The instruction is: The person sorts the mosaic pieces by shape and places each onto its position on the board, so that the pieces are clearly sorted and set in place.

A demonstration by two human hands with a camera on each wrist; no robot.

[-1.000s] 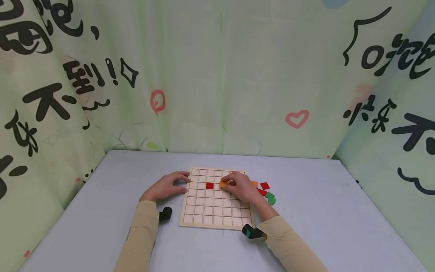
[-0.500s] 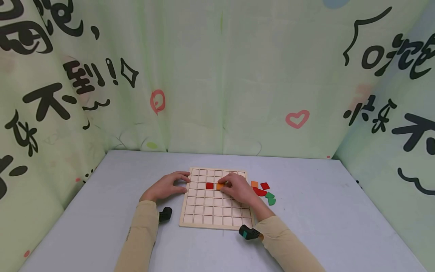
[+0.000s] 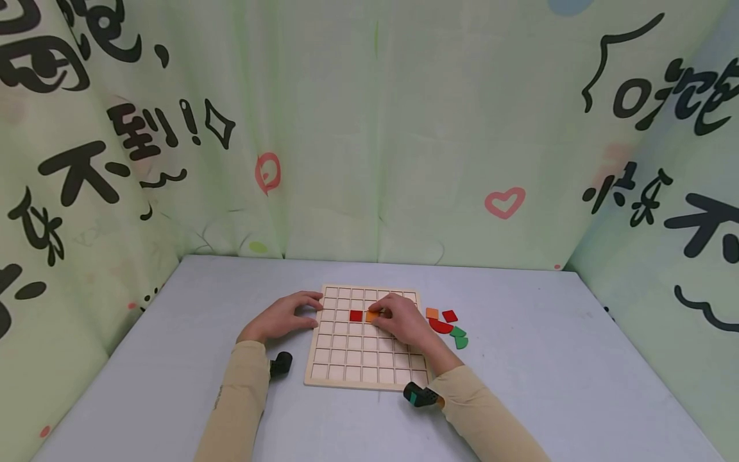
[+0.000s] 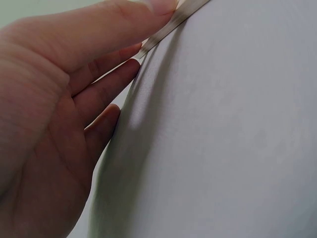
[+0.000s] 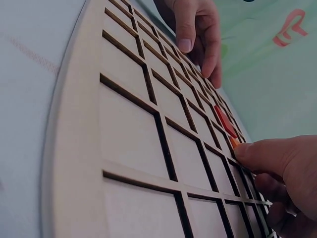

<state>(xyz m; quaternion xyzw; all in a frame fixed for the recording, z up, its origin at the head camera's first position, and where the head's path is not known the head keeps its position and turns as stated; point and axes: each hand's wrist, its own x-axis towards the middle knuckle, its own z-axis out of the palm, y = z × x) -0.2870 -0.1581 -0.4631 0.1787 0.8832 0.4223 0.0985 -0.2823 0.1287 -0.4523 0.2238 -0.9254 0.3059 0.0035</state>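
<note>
A wooden grid board (image 3: 346, 359) with square cells lies on the table. In one of its cells sits a red square tile (image 3: 356, 316). Just right of that, my right hand (image 3: 404, 319) pinches an orange square tile (image 3: 371, 317) between thumb and fingers; the tile is partly covered by the fingertips. The right wrist view shows this orange tile (image 5: 234, 143) low at the grid, beside the red tile (image 5: 225, 121). My left hand (image 3: 285, 314) rests its thumb and extended fingertips against the board's left edge, also seen along the board edge (image 4: 168, 29) in the left wrist view.
Right of the board lie loose pieces: an orange square (image 3: 432, 313), a red diamond (image 3: 450, 316), a red rounded piece (image 3: 441, 326) and green pieces (image 3: 461, 342). A pale printed curtain (image 3: 375, 128) stands around the white table (image 3: 519, 359).
My right hand has slid a little to the left with the orange tile, bringing it close to the red tile. The left hand and the board have stayed still.
</note>
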